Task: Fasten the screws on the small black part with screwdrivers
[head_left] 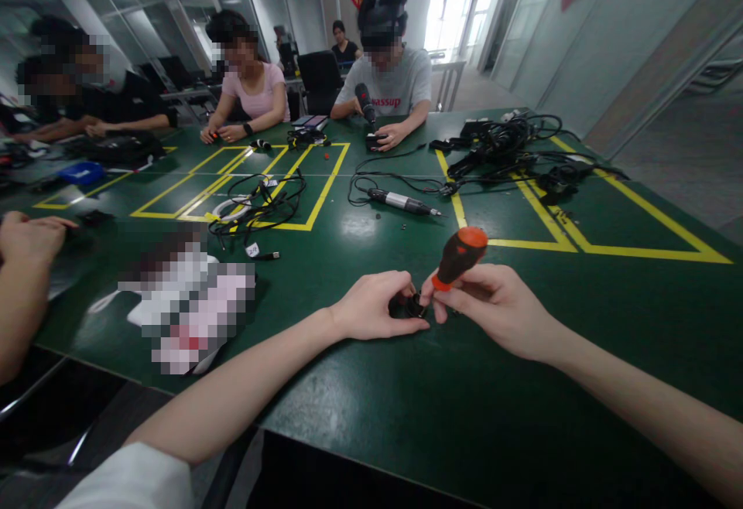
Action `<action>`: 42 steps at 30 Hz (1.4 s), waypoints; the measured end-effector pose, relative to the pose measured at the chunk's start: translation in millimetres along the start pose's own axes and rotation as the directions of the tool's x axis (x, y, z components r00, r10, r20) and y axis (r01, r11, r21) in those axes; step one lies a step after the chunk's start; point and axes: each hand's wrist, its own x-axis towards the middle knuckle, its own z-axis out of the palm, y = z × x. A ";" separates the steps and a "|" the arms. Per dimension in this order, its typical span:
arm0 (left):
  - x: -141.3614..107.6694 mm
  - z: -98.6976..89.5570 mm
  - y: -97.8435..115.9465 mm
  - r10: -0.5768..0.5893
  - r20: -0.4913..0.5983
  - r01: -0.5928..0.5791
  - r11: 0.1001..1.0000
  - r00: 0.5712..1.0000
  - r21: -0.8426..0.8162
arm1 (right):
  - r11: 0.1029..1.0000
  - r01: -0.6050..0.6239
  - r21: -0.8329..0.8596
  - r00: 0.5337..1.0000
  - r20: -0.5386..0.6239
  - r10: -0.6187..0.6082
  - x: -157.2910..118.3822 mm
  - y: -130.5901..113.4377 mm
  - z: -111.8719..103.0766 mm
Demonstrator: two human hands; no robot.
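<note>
My left hand (371, 306) rests on the green table, thumb and fingers curled around a small dark round part (416, 306). What kind of part this is, I cannot make out. A screwdriver (460, 257) with a black and orange handle is gripped in my right hand (499, 304), its handle tilted up and its lower end down at the dark part. My right fingers partly hide the screwdriver's shaft and tip.
A black and silver electric screwdriver (400, 202) lies ahead with its cable. Tangled black cables (505, 145) are heaped at the far right, with another cable coil (255, 203) at centre left. Blurred items (203, 315) lie left. Several people sit around the table (371, 408).
</note>
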 end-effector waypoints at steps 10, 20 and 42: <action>-1.1 2.3 -4.4 -0.006 -0.004 0.006 0.999 1.000 0.043 | 0.996 -0.033 0.089 0.998 -0.046 0.037 -0.6 4.7 3.0; -0.7 -0.1 -1.9 0.004 0.006 -0.004 1.000 1.000 0.026 | 1.000 0.013 -0.003 1.000 -0.026 -0.013 -0.1 -1.9 -0.5; -1.2 1.7 -2.3 0.028 -0.025 -0.027 1.000 0.999 0.008 | 0.993 0.028 0.116 1.000 -0.011 -0.027 -1.1 -1.0 2.0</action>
